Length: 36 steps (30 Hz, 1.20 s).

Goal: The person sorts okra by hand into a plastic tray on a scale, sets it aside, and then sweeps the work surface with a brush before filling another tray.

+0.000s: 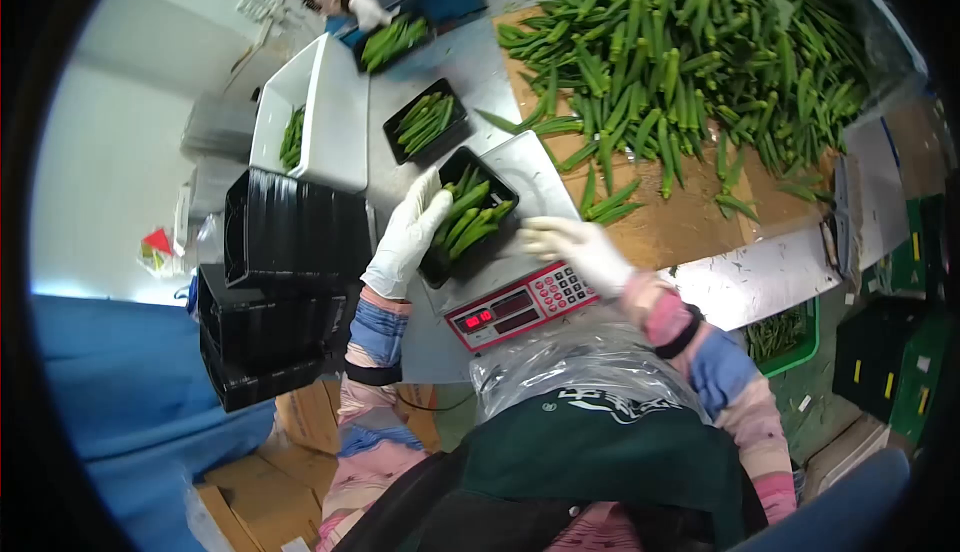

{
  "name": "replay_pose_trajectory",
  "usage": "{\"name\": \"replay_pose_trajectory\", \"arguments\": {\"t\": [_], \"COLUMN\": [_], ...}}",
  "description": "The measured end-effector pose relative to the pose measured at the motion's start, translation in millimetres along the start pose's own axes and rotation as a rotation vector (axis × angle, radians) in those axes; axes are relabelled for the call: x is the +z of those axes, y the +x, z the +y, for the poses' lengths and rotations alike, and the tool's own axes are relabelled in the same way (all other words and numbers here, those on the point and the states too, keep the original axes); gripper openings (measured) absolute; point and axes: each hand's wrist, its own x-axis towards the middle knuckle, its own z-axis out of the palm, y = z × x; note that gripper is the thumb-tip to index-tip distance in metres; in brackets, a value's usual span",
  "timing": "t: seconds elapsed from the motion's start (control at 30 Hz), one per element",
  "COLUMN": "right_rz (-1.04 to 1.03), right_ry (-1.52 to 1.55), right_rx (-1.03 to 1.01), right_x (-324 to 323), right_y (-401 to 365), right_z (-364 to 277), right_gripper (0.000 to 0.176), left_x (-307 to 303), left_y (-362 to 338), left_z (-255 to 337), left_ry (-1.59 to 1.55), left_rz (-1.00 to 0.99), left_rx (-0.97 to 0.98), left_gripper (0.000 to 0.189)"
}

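Note:
A black plastic tray (pixel 505 177) with okra pods (pixel 470 220) in it sits on the metal plate (pixel 530 174) of a red and white digital scale (pixel 520 304). My left hand (pixel 405 235), in a white glove, grips the tray's left edge, its thumb over the okra. My right hand (pixel 582 250), also gloved, is at the tray's right side, over the scale, fingers stretched towards the tray and slightly blurred. I see nothing between them. Red digits glow on the scale's display, too small to read surely.
A big okra heap (pixel 690 62) lies on cardboard (pixel 690 217) at right. Behind stand a second filled tray (pixel 427 124) and a white bin (pixel 335 117). Stacked black trays (pixel 300 227) rise at left. A co-worker's gloved hand (pixel 370 10) holds another okra tray (pixel 393 44).

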Motion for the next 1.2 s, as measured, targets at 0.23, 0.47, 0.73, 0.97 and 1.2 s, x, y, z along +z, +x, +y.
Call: {"name": "replay_pose_trajectory", "arguments": {"t": [0.23, 0.47, 0.73, 0.97, 1.2], "right_rz": [0.524, 0.327, 0.224, 0.378, 0.251], "right_ry": [-0.294, -0.636, -0.742, -1.18, -1.529], "right_rx": [0.178, 0.324, 0.268, 0.232, -0.005], "right_x": [-117, -108, -97, -76, -98], "right_y": [-70, -86, -96, -81, -61], "right_z": [66, 111, 136, 87, 93], "right_gripper": [0.022, 0.027, 0.029, 0.019, 0.018], "left_x": [-58, -48, -19, 10, 8], "left_y": [-47, -104, -93, -75, -73], "left_z": [-19, -33, -61, -56, -70], "left_ry": [-0.138, -0.14, -0.237, -0.301, -0.405], "left_rz": [0.474, 0.654, 0.484, 0.46, 0.411], "left_rx": [0.006, -0.192, -0.215, -0.279, -0.265], "left_gripper": [0.042, 0.045, 0.048, 0.054, 0.042]}}
